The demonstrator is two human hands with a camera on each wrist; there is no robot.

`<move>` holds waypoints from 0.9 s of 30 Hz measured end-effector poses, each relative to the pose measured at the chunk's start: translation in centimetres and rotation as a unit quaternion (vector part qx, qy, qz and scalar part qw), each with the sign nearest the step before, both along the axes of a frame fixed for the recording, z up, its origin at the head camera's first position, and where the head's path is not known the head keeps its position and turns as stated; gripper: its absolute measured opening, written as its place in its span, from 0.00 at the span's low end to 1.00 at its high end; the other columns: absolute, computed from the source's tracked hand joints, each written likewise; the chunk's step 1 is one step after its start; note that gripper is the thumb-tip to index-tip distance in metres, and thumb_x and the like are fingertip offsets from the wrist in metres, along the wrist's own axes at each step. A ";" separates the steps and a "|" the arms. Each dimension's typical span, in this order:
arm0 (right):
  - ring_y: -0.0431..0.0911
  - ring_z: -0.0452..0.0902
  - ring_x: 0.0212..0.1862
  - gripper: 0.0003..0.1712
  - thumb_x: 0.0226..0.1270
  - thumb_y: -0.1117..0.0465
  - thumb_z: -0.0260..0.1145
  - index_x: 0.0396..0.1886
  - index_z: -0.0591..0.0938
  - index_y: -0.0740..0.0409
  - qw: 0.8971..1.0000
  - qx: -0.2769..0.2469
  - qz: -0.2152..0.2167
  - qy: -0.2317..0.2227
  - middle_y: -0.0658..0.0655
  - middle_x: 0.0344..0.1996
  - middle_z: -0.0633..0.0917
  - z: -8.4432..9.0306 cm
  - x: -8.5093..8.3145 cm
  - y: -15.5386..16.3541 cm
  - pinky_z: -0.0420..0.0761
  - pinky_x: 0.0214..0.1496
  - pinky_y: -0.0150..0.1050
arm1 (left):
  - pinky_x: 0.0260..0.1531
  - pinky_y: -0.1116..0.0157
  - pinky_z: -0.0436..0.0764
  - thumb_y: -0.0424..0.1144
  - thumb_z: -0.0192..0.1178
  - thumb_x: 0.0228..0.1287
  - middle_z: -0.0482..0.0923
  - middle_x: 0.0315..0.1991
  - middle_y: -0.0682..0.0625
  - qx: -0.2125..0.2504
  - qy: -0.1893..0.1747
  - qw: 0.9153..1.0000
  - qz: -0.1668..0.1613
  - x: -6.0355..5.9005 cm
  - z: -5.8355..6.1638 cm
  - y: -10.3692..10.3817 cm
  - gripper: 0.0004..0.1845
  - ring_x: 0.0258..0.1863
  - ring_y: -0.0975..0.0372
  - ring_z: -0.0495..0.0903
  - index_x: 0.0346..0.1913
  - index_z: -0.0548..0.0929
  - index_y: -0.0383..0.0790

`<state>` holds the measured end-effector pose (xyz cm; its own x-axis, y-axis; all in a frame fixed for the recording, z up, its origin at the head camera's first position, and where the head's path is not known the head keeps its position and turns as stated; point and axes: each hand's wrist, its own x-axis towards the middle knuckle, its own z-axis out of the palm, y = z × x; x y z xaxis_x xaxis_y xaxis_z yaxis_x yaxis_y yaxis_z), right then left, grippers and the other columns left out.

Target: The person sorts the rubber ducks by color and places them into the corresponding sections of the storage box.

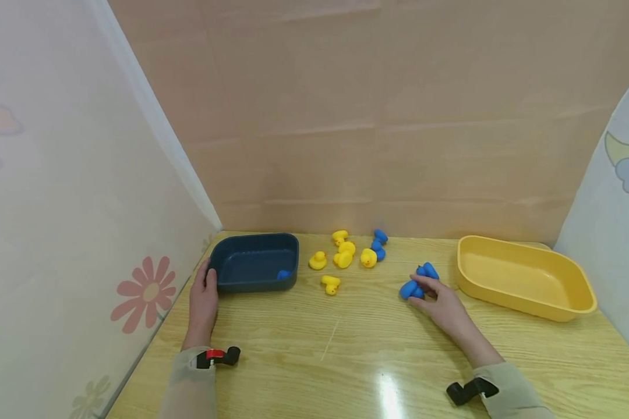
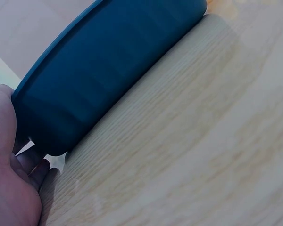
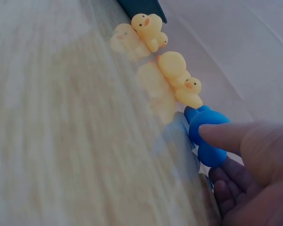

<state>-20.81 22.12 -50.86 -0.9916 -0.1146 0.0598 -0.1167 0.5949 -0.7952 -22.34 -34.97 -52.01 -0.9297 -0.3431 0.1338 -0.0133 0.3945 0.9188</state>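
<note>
My left hand (image 1: 207, 283) holds the near left corner of a dark blue tray (image 1: 241, 283), thumb up on the rim. The left wrist view shows the tray wall (image 2: 108, 70) with the fingers (image 2: 37, 172) curled low against it. A single blue duck (image 1: 283, 274) lies inside. My right hand (image 1: 423, 288) pinches a blue duck (image 1: 410, 289) on the table, with another blue duck (image 1: 428, 270) right behind. In the right wrist view the thumb presses on top of the blue duck (image 3: 208, 123) and curled fingers (image 3: 226, 188) sit below it.
Several yellow ducks (image 1: 343, 256) and a few blue ducks (image 1: 380, 244) lie between the trays; yellow ducks (image 3: 181, 77) show beyond my right hand. A yellow tray (image 1: 561, 308) stands at the right. Screens wall in the wooden table (image 1: 314, 361) on three sides.
</note>
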 end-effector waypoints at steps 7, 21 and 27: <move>0.68 0.79 0.69 0.30 0.77 0.63 0.76 0.74 0.80 0.68 0.999 0.020 0.004 0.032 0.72 0.68 0.83 -0.1 -0.1 -0.3 0.80 0.69 0.65 | 0.84 0.40 0.53 0.59 0.42 0.92 0.53 0.89 0.46 -0.001 0.004 1.000 0.000 0.0 0.0 0.0 0.35 0.88 0.45 0.50 0.91 0.58 0.51; 0.64 0.85 0.61 0.29 0.77 0.63 0.76 0.72 0.81 0.67 0.999 0.016 -0.006 0.028 0.70 0.63 0.86 0.8 0.2 -1.9 0.85 0.63 0.60 | 0.84 0.40 0.53 0.59 0.41 0.92 0.54 0.89 0.45 -0.001 -0.001 1.000 0.000 0.1 0.0 0.1 0.35 0.88 0.45 0.51 0.91 0.58 0.50; 0.62 0.83 0.64 0.28 0.78 0.65 0.75 0.73 0.81 0.66 0.999 0.000 -0.003 0.035 0.67 0.62 0.87 1.4 0.1 -3.2 0.85 0.65 0.59 | 0.84 0.40 0.53 0.59 0.42 0.92 0.53 0.89 0.45 0.006 0.002 1.000 0.000 0.2 0.2 0.1 0.34 0.88 0.46 0.50 0.91 0.58 0.50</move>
